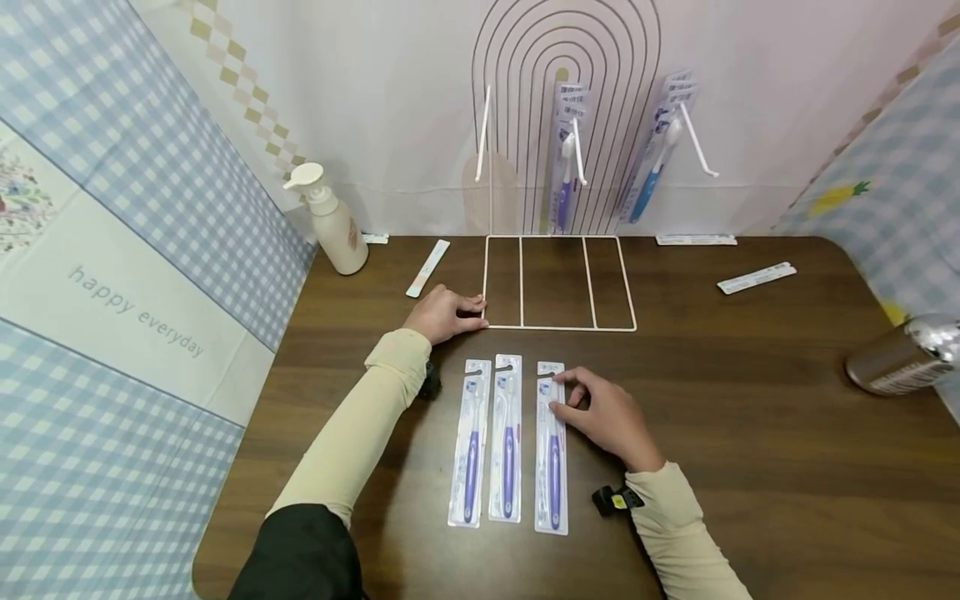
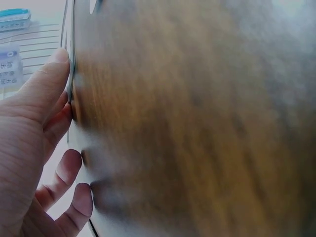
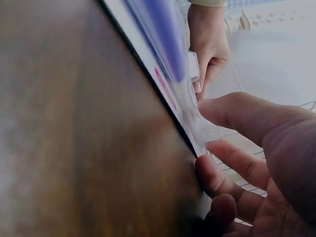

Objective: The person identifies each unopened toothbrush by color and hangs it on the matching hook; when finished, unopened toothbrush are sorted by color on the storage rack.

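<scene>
My left hand point(image 1: 444, 315) pinches the left edge of a white wire rack point(image 1: 555, 329) near its front corner; thumb and fingers meet at the wire in the left wrist view. Three packaged toothbrushes with purple handles lie side by side before the rack. Over the upper part of the rightmost toothbrush pack point(image 1: 553, 500), my right hand point(image 1: 606, 417) holds it between thumb and fingers. In the right wrist view the thumb point(image 3: 237, 113) lies on the clear blister. To its left are the middle toothbrush pack point(image 1: 507, 500) and the left toothbrush pack point(image 1: 465, 504).
Purple toothbrush packs point(image 1: 564, 200) and blue toothbrush packs point(image 1: 641, 196) hang on the rack's upright hooks. A pump bottle point(image 1: 341, 237) stands at the back left, a metal bottle point(image 1: 892, 367) at the right. Thin white packets, including one point(image 1: 427, 268) beside the rack, lie along the back.
</scene>
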### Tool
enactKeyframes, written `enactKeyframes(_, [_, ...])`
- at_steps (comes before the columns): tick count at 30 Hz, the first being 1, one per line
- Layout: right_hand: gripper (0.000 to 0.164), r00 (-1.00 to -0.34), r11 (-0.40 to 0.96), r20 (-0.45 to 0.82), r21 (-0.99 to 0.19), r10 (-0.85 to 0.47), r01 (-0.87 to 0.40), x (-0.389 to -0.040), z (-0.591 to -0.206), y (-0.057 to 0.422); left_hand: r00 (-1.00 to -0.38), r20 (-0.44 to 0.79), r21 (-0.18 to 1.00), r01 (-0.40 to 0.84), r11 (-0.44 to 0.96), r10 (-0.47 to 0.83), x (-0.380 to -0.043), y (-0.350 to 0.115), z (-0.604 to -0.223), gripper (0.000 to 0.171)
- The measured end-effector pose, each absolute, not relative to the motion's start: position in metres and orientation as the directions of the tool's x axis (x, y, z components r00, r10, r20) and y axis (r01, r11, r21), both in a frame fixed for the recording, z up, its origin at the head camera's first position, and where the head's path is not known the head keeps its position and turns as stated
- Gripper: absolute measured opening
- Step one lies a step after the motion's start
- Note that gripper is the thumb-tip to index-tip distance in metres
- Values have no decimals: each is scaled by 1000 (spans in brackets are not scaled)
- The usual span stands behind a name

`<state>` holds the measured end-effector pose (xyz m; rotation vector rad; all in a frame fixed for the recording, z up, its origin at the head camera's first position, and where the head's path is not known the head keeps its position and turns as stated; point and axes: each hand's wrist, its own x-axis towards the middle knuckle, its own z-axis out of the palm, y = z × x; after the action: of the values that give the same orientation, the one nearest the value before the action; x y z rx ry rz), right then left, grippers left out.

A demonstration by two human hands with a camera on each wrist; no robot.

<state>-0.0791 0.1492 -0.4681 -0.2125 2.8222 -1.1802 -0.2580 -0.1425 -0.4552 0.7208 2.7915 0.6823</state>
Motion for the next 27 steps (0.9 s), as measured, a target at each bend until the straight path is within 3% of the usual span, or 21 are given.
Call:
enactKeyframes(8, [32, -990, 597, 95, -790, -108, -141, -78, -468, 151, -870, -60, 475, 406, 781, 489, -256, -143, -456, 45])
enactKeyframes(14, [35, -961, 611, 274, -755, -37, -239, -87, -430, 155, -868, -48, 478, 415, 774, 494, -256, -143, -454, 44])
enactKeyframes(21, [40, -800, 685, 598, -568, -36, -456, -108, -350, 161, -871, -46, 472, 412, 779, 489, -257, -144, -454, 45])
enactKeyframes(27, [38, -697, 684, 717, -517, 19, -514, -122, -297, 157, -873, -59, 468, 404, 786, 484, -256, -142, -455, 45])
